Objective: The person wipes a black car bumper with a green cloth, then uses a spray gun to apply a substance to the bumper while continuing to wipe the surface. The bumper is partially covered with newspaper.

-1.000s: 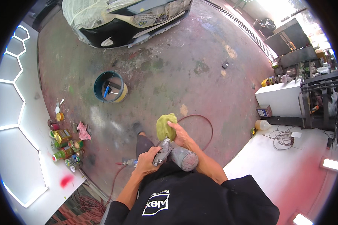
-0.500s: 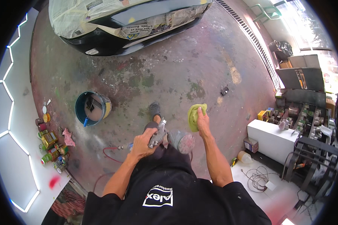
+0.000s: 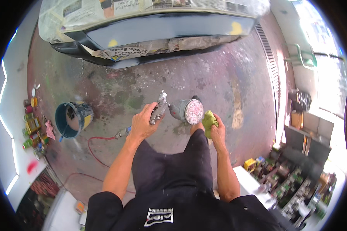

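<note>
My left hand [image 3: 143,122] is wrapped round a metal spray gun [image 3: 159,109], its nozzle pointing away from me. A paint-spattered cup [image 3: 194,111] sticks out from the gun's right side. Below the hand, an air hose fitting [image 3: 123,132] joins a red hose [image 3: 94,148]. My right hand [image 3: 218,131] grips a crumpled yellow-green cloth [image 3: 209,122], just right of the cup. Ahead stands a car bumper [image 3: 165,29], grey and black, with yellow patches; newspaper and masking sheet cover the car around it.
At left on the stained floor stands a blue bucket [image 3: 67,119] with murky liquid. Several paint cans [image 3: 32,125] and a pink rag [image 3: 49,129] lie by the left wall. A floor grate [image 3: 269,57] runs along the right, with a green metal frame [image 3: 306,57] beyond. Shelving with cans [image 3: 287,179] fills the lower right.
I have come closer to the masked car, which now fills more of the top. The cloth in my right hand is more bunched and nearer the spray gun's cup.
</note>
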Demonstrator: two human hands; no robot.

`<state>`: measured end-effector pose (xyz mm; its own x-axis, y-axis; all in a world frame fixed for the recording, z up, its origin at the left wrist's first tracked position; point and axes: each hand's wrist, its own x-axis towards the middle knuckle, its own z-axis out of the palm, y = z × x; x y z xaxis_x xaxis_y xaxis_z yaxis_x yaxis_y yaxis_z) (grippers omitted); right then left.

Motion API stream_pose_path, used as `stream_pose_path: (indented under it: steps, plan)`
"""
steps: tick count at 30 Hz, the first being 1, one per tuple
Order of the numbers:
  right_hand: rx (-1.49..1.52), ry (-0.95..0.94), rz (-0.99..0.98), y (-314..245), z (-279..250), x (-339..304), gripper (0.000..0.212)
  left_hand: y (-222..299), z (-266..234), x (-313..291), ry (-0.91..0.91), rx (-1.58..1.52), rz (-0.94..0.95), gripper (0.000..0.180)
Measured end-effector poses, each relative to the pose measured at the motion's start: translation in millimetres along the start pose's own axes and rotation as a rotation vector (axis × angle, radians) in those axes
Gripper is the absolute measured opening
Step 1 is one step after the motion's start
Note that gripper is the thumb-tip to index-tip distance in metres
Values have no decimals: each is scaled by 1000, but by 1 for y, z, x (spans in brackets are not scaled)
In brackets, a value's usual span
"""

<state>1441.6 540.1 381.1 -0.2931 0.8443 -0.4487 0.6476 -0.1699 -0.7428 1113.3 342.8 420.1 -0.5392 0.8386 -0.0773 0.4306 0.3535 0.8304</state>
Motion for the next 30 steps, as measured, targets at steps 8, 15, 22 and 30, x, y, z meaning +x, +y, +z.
stream_pose_path:
  steps: [8,15,22,30]
  plan:
    - [-171,87,46,92,119,296,42,-134,206,166,135,10,-173,53]
    - [583,277,-61,149,218,436,38,-228,330,256,220,-66,-249,60]
    - [765,393,-273,177,245,501,47,-284,373,279,348,-65,-198,60]
    - [741,361,-357,187,254,514,51,-308,371,280,468,-6,-184,54]
